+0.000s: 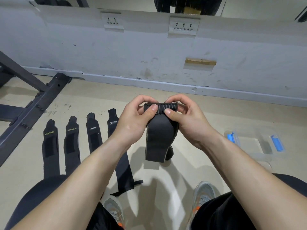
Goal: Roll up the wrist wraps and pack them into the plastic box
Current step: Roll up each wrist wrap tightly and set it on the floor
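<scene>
A black wrist wrap (pixel 159 138) with grey edging hangs in the air in front of me. Its top end is folded over into a short roll. My left hand (pixel 136 117) pinches the left side of that roll with thumb and fingers. My right hand (pixel 186 117) pinches the right side the same way. Several black wrist wraps (pixel 50 146) lie flat in a row on the floor at the left. The clear plastic box (pixel 259 146) with blue latches stands open on the floor at the right, and I see no wraps in it.
A dark metal rack frame (pixel 33 103) crosses the floor at the left. A white wall with sockets (pixel 183 25) runs along the back. My knees and grey shoes (pixel 205 195) are at the bottom of the view.
</scene>
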